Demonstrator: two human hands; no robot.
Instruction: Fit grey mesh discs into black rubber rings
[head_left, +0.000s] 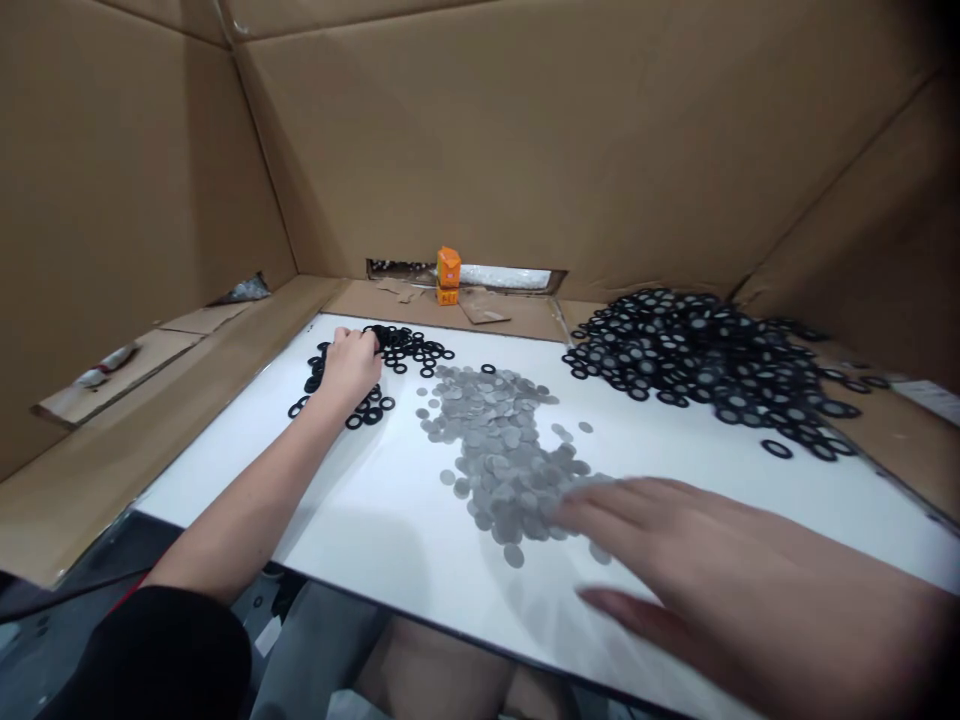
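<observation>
At the far left of the white board point(360, 530), my left hand point(352, 362) is closed with curled fingers in a small pile of black rings point(412, 347). Some dark rings show right at its fingertips, though its grip is partly hidden. A spread of thin grey translucent discs point(502, 440) lies in the middle of the board. My right hand point(667, 550), smeared by motion, reaches in from the right with fingers stretched and thumb apart. Its fingertips are over the near right edge of the discs, and I see nothing held in it.
A large heap of black rings with pale discs inside point(697, 355) covers the back right. Cardboard walls point(525, 140) surround the board on the left, back and right. A small orange box point(448, 270) stands by a slot in the back wall. One lone ring point(487, 369) sits behind the discs.
</observation>
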